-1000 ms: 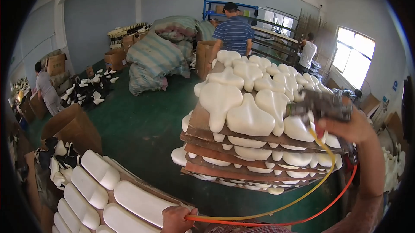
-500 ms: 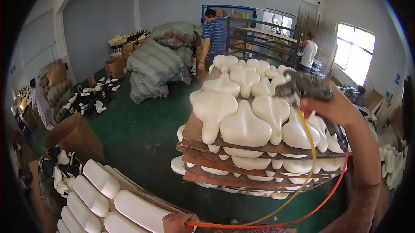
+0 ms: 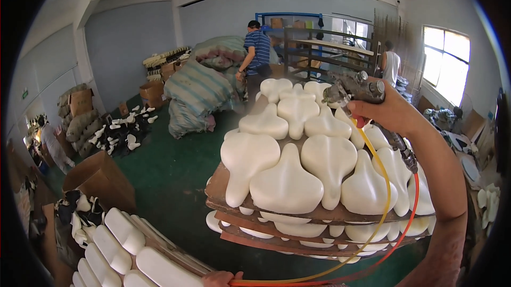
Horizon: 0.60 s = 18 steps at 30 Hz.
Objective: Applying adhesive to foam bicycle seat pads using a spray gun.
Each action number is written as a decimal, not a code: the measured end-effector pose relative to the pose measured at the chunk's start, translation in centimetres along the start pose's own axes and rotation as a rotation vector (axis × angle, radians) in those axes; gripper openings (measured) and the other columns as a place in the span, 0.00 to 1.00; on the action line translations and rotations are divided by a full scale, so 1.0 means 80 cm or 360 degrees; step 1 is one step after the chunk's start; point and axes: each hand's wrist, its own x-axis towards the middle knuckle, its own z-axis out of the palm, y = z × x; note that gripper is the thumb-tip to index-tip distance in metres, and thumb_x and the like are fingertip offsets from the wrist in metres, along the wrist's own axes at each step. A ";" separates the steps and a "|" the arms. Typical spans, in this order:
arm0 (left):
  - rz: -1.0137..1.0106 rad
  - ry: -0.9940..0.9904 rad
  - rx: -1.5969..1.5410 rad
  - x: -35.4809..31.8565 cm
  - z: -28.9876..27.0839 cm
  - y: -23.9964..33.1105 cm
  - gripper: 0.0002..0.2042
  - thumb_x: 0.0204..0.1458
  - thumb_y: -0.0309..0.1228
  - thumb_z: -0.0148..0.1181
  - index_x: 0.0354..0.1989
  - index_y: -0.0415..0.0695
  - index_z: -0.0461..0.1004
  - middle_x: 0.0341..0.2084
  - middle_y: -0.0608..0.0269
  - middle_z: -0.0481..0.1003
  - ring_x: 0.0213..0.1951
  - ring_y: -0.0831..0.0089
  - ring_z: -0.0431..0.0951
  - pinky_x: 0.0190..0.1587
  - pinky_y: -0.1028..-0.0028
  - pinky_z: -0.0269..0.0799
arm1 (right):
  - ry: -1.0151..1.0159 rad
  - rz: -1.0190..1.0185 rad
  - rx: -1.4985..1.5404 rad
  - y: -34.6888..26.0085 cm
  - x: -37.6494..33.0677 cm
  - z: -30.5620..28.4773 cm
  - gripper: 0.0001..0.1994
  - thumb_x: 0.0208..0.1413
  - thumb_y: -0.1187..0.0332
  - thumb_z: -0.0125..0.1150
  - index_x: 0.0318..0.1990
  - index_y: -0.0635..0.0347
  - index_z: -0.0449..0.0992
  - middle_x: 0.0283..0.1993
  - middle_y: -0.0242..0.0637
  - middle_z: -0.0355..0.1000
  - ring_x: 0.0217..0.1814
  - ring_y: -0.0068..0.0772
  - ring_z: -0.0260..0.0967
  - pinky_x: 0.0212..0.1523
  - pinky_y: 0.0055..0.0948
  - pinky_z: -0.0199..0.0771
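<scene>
A spray gun [image 3: 355, 89] is gripped in my right hand [image 3: 393, 110], raised over the far right part of a stack of boards [image 3: 218, 188]. White bicycle saddle shapes [image 3: 287, 183] lie in rows on the top board, with more on the boards below. From the gun hang a yellow hose [image 3: 384, 172] and an orange hose [image 3: 415, 196], both curving down to the left. My left hand [image 3: 219, 278], partly cut off by the lower edge, is closed around the orange hose; whether the yellow one is also in it I cannot tell.
Long white padded pieces [image 3: 165, 267] lie on boards at lower left, beside an open cardboard box [image 3: 101, 180]. Big striped sacks [image 3: 199, 92] stand behind, where a person in a striped shirt [image 3: 257, 47] leans. Another person [image 3: 391, 63] is near a dark rack [image 3: 330, 55].
My right hand and the spray gun have moved left in view. The saddle stack looks nearer and lower. The person in the striped shirt has bent toward the sacks.
</scene>
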 end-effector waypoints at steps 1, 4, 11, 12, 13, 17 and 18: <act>0.0042 -0.0010 0.0018 0.004 0.009 0.003 0.19 0.43 0.31 0.64 0.10 0.41 0.59 0.09 0.55 0.61 0.13 0.55 0.64 0.17 0.63 0.58 | -0.0019 0.0019 0.0061 0.015 0.003 -0.008 0.13 0.49 0.66 0.64 0.35 0.66 0.70 0.25 0.32 0.70 0.24 0.21 0.69 0.27 0.21 0.71; -0.0030 0.0022 -0.0027 0.017 0.024 0.021 0.19 0.44 0.32 0.63 0.10 0.41 0.60 0.09 0.55 0.61 0.14 0.55 0.64 0.18 0.62 0.59 | -0.0394 -0.0137 0.0155 0.019 -0.013 -0.007 0.14 0.49 0.66 0.63 0.36 0.67 0.70 0.25 0.33 0.70 0.25 0.20 0.69 0.28 0.22 0.71; -0.0012 -0.0077 0.0073 0.048 0.068 0.047 0.18 0.44 0.32 0.62 0.10 0.42 0.61 0.10 0.55 0.63 0.16 0.55 0.67 0.20 0.61 0.61 | -0.0147 -0.0016 -0.0032 0.057 0.004 -0.053 0.14 0.48 0.66 0.65 0.38 0.63 0.71 0.27 0.32 0.72 0.26 0.20 0.69 0.30 0.22 0.70; -0.0016 -0.0074 0.0078 0.051 0.071 0.048 0.18 0.44 0.32 0.62 0.10 0.42 0.61 0.10 0.55 0.63 0.16 0.55 0.67 0.20 0.61 0.61 | -0.0063 0.0011 -0.0118 0.067 0.004 -0.061 0.13 0.48 0.66 0.64 0.37 0.64 0.71 0.26 0.32 0.72 0.26 0.20 0.69 0.30 0.22 0.70; 0.0036 -0.0071 0.0020 0.054 0.071 0.046 0.17 0.44 0.32 0.62 0.10 0.42 0.61 0.10 0.56 0.63 0.16 0.55 0.67 0.20 0.62 0.61 | -0.0067 0.0005 -0.0115 0.074 0.007 -0.068 0.13 0.48 0.66 0.64 0.37 0.64 0.71 0.26 0.32 0.72 0.26 0.20 0.69 0.30 0.22 0.70; 0.0112 -0.0041 -0.0006 0.073 0.085 0.055 0.16 0.42 0.30 0.63 0.10 0.43 0.62 0.10 0.57 0.63 0.16 0.56 0.67 0.20 0.63 0.62 | 0.0149 0.0048 -0.0021 0.087 0.019 -0.105 0.17 0.47 0.64 0.65 0.38 0.67 0.69 0.26 0.32 0.71 0.27 0.22 0.70 0.30 0.23 0.71; 0.0110 -0.0046 0.0047 0.075 0.086 0.057 0.16 0.42 0.30 0.64 0.10 0.43 0.62 0.10 0.57 0.63 0.16 0.56 0.67 0.20 0.63 0.62 | 0.0148 0.0046 -0.0022 0.092 0.011 -0.111 0.17 0.47 0.64 0.65 0.38 0.67 0.69 0.26 0.32 0.71 0.27 0.22 0.70 0.30 0.23 0.71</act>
